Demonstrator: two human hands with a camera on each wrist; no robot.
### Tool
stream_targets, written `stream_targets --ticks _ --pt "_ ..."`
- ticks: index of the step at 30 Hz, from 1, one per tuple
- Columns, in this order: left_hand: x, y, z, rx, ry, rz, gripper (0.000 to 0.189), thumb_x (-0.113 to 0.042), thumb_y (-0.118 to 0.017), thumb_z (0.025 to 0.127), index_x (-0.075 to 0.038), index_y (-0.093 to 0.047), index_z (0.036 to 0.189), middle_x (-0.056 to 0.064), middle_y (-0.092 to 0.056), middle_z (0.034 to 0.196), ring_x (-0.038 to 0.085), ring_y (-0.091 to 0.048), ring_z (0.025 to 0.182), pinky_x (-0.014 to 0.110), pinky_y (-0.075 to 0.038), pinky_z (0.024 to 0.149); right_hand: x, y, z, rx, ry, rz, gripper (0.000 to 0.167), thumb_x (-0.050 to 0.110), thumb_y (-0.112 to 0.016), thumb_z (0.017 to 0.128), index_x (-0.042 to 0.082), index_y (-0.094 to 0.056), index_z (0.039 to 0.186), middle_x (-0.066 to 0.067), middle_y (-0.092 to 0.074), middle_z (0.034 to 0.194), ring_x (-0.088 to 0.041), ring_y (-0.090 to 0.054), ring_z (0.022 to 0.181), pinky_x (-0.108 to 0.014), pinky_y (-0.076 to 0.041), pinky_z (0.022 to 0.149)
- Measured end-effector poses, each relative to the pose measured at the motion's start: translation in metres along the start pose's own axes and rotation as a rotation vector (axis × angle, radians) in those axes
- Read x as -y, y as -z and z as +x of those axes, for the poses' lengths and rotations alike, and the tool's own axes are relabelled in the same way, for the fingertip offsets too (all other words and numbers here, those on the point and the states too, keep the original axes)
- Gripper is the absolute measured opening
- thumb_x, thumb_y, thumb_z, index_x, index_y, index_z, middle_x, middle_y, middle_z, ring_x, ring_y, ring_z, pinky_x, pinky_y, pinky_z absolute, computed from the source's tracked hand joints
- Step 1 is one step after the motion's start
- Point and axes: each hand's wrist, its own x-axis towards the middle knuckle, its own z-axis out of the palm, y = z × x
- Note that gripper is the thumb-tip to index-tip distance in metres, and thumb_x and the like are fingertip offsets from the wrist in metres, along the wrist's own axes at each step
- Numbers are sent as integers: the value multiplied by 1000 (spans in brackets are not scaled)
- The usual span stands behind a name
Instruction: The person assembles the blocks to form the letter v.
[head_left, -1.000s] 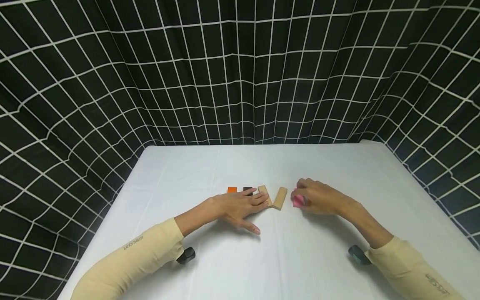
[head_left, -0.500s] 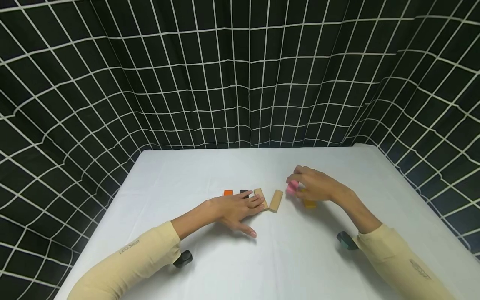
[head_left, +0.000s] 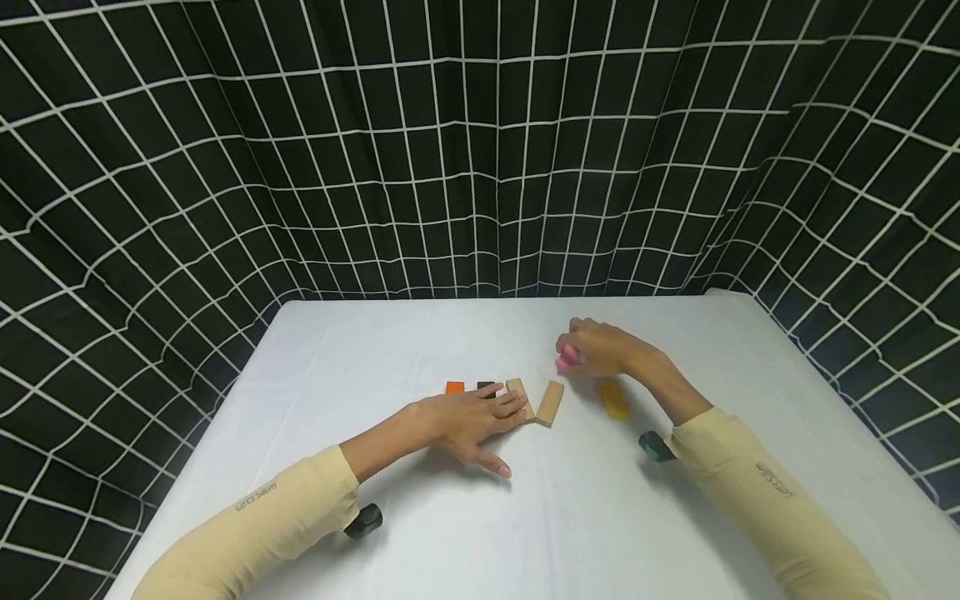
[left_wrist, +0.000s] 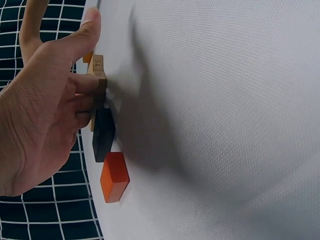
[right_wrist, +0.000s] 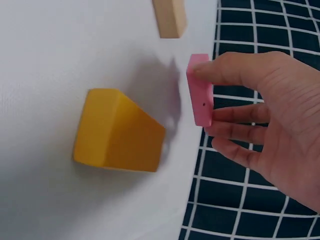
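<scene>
My right hand (head_left: 600,348) pinches a pink block (right_wrist: 201,92) between thumb and fingers, held over the far side of the white table in the head view. Below that hand lies a yellow block (head_left: 615,400). My left hand (head_left: 476,423) is spread with straight fingers, its fingertips on a plain wooden block (head_left: 517,387). A second wooden block (head_left: 551,403) slants beside it, the two meeting at their near ends in a V. Left of these, partly covered by the left hand, are a black block (left_wrist: 104,135) and an orange block (left_wrist: 114,177).
A white cloth covers the table (head_left: 480,542). Dark curtains (head_left: 495,167) with a white grid stand around its back and sides. A dark wrist device (head_left: 365,521) sits under the left sleeve, another (head_left: 657,447) under the right.
My right hand has carried the pink block left and farther back, bringing the yellow block into sight. The left hand stays on the wooden block. The head view has shifted slightly.
</scene>
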Motion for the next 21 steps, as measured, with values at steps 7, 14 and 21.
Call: stream_targets --ticks 7,14,21 --pt "1 0 -1 2 -4 24 95 -76 -42 99 -11 -25 166 11 -16 177 23 -17 165 43 -14 137 1 -8 3 91 -15 -38 30 20 -79 93 17 -73 122 -8 -64 107 -23 -60 93 -45 -60 85" --pt "-1 -1 -1 10 -10 31 96 -77 -42 99 -10 -25 166 11 -17 177 22 -17 165 43 -13 137 -5 -16 6 128 -9 -89 36 10 -78 92 21 -71 125 -7 -63 108 -23 -60 93 -49 -62 90" --pt "1 0 -1 9 2 14 95 -75 -45 99 -11 -25 166 10 -16 177 22 -16 165 42 -11 138 1 -16 9 137 -3 -87 31 11 -77 94 20 -73 123 -6 -64 106 -22 -62 91 -51 -62 92"
